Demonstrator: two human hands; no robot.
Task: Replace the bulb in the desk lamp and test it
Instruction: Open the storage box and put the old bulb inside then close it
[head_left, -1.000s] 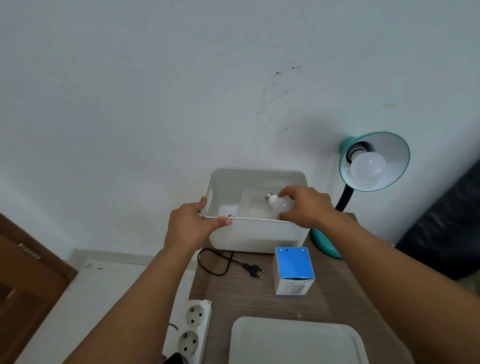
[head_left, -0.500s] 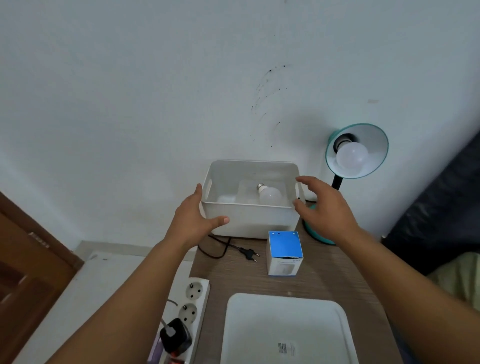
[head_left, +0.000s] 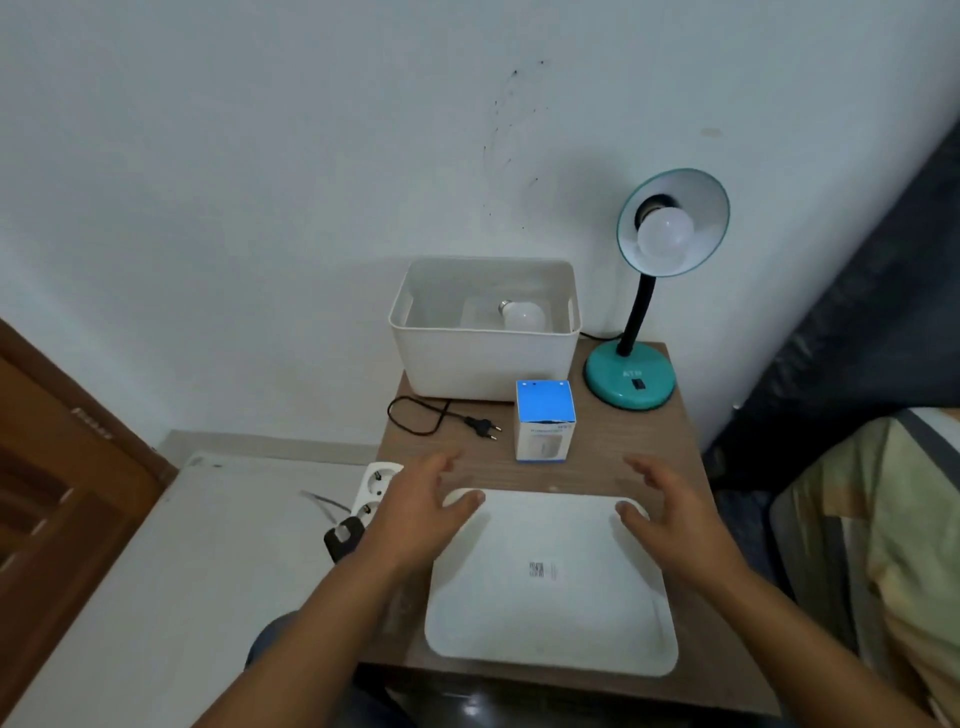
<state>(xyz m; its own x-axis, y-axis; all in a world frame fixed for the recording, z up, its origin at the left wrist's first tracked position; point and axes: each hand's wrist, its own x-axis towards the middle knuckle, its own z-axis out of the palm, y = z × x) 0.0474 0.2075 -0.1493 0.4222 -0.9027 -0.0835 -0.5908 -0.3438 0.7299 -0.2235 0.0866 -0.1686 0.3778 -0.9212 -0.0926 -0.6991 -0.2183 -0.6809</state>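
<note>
A teal desk lamp (head_left: 629, 382) stands at the table's back right, with a white bulb (head_left: 666, 236) in its shade. Its black plug (head_left: 482, 427) lies unplugged on the table. A second white bulb (head_left: 522, 315) lies inside the white bin (head_left: 483, 358) at the back. A blue and white bulb box (head_left: 545, 421) stands in front of the bin. My left hand (head_left: 423, 506) and my right hand (head_left: 670, 506) hover open at the far corners of a flat white lid (head_left: 550, 587), thumbs over its edge.
A white power strip (head_left: 375, 491) with a black adapter (head_left: 344, 535) plugged in lies left of the small wooden table (head_left: 613, 467). A brown wooden door is at far left. A dark cover and bedding are at right.
My right hand let go of the bulb, leaving it in the bin. Both hands drew back from the bin toward me and now sit at the white lid's far corners.
</note>
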